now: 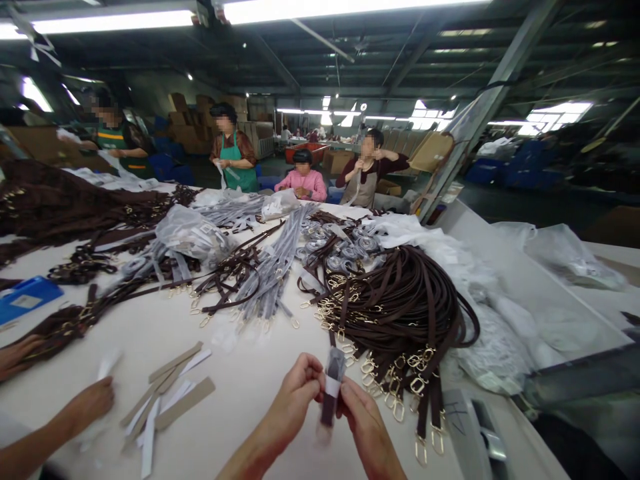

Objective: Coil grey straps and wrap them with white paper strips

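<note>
Between my two hands is a dark brown strap point(329, 408) in a clear plastic sleeve, with a white paper band point(332, 387) around its middle. My left hand point(295, 393) pinches it from the left side. From the right, my right hand point(364, 415) grips its edge with thumb and fingers. Just beyond my right hand lies a big heap of brown straps point(400, 293) with gold-coloured metal clasps point(370, 370) spilling toward me. Bagged straps in clear sleeves point(280, 260) are spread farther back on the white table point(240, 427).
Tan and white paper strips point(170, 387) lie left of my hands. A co-worker's hand point(93, 403) holds clear plastic at the far left. A tape dispenser point(480, 433) stands at the right edge. Plastic bags point(495, 340) pile up behind it. Several people work across the table.
</note>
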`<state>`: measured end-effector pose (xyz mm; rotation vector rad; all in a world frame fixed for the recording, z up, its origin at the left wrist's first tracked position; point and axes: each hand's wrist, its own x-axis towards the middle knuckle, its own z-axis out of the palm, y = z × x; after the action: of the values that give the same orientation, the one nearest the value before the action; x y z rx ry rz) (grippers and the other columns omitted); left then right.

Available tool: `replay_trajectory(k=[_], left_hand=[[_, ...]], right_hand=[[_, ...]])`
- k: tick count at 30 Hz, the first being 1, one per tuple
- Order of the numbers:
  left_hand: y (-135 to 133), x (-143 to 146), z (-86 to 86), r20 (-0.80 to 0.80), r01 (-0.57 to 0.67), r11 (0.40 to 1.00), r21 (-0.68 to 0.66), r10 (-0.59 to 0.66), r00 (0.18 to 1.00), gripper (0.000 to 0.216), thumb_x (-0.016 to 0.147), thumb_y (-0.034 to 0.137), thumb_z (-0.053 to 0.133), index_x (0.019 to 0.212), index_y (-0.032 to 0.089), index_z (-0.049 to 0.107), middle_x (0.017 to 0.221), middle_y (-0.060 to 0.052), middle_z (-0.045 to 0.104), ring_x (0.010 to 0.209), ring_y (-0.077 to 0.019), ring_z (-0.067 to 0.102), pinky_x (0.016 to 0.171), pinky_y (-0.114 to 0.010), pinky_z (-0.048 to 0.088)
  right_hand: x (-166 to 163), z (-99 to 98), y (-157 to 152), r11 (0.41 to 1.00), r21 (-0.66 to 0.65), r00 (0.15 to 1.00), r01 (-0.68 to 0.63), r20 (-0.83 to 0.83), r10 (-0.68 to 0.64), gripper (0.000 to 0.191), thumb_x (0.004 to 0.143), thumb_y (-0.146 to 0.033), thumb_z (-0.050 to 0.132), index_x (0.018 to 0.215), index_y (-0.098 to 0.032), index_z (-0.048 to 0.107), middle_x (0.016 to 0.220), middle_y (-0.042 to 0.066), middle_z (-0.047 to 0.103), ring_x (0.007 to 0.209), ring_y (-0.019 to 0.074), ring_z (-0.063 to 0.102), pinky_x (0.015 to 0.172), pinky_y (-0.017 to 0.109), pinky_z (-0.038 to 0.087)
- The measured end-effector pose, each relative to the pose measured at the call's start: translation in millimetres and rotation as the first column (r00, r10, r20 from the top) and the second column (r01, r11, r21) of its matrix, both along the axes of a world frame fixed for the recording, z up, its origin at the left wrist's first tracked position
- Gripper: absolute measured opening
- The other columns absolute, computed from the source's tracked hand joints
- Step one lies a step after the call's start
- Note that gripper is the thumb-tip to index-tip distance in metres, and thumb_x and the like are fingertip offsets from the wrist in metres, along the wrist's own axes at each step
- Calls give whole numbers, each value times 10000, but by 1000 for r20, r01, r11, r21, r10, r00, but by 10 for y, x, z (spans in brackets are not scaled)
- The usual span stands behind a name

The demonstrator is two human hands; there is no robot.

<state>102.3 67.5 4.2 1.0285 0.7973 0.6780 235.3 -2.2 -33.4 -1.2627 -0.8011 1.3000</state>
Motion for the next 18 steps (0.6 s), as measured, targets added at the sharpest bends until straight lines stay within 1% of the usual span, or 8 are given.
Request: replay_trajectory(k=[2,4,8,11,12,14,16,18], left_hand=[[3,7,-5,20,15,1000,-27,-14,1000,230,623,143,467,845,199,446,657,49,538,625,-119,545,639,-270,395],[-1,14,10,32,20,999,-37,-19,999,239,611,138,476,843,194,455,658,45,539,632,-117,532,645,-270,395],[1,-1,43,24,34,998,-48,-33,999,219,606,148,506,820,185,477,662,39,540,643,-115,512,658,-271,400],[17,-53,-13,-38,13,999,-33,-14,999,142,658,211,551,790,176,512,666,35,531,641,-113,497,661,-272,392],[22,-74,-55,-63,10,1000,-25,-12,998,145,686,263,576,789,169,534,680,25,538,651,-118,498,658,-272,390],[28,-111,-169,-82,22,999,-32,-25,996,270,721,402,624,812,150,590,729,-7,572,700,-136,517,655,-270,385],[27,-129,-309,-3,22,994,-105,-23,1000,421,705,522,663,883,142,638,805,-40,616,776,-160,542,676,-268,394],[24,-128,-460,123,10,978,-208,16,992,532,627,570,735,948,151,660,871,-54,645,813,-170,556,719,-278,417]], right_hand=[[2,11,-6,1000,-2,1000,-9,10,9,356,888,-526,566,1016,-209,669,795,7,603,745,176,457,684,268,391],[-3,15,-2,1000,10,1000,-12,21,11,375,884,-521,576,1071,-207,661,797,7,607,753,182,482,693,276,400],[-28,13,25,1000,7,995,3,104,-4,422,856,-568,587,982,-175,676,772,14,629,741,188,524,674,275,417],[-26,-29,35,998,57,960,-17,280,1,383,884,-549,546,912,-184,660,780,20,646,739,195,556,659,270,438],[-17,-59,37,993,107,924,-43,382,-1,342,903,-511,532,896,-192,653,782,22,643,732,194,562,653,269,443],[6,-143,44,965,237,791,-114,609,-56,239,932,-406,514,876,-211,640,789,27,640,733,196,573,654,271,455],[20,-252,57,912,360,614,-198,770,-170,167,943,-323,497,928,-227,633,844,43,660,776,209,594,687,285,468],[6,-364,71,871,416,441,-262,854,-275,164,946,-313,485,995,-233,619,879,55,678,793,226,607,699,309,474]])
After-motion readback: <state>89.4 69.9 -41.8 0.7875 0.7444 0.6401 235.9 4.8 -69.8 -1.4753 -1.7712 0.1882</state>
